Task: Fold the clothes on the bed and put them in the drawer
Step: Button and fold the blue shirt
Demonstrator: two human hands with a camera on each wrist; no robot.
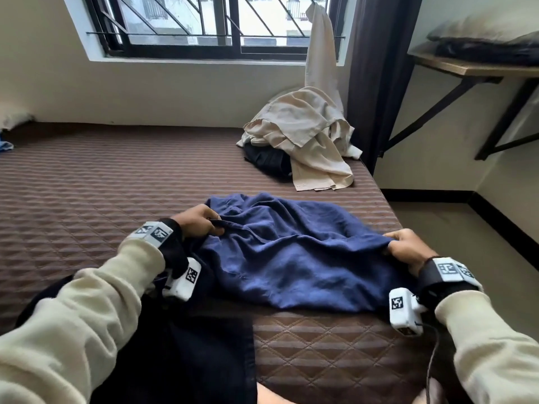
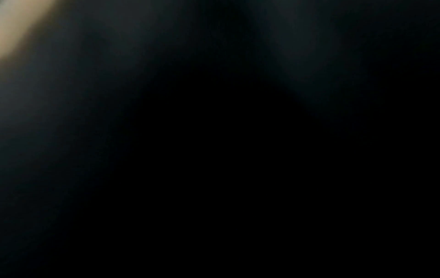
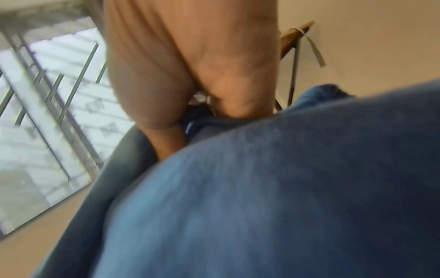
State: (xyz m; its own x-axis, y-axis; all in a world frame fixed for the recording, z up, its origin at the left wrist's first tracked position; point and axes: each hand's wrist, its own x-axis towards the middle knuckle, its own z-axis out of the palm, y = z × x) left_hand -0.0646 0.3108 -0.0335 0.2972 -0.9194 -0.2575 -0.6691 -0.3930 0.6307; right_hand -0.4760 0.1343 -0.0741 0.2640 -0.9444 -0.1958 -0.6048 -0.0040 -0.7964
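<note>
Brown bed [image 1: 87,185]: hands stretch blue garment [image 1: 291,258] crosswise (rumpled).

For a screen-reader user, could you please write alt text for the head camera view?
Both hands grip a rumpled blue garment on a brown quilted bed: left hand at its left edge, right hand at its right. A cream and dark clothes pile sits beyond, under a barred window.

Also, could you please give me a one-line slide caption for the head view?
Both hands, left and right, grip a crumpled blue garment on the quilted bed.
</note>
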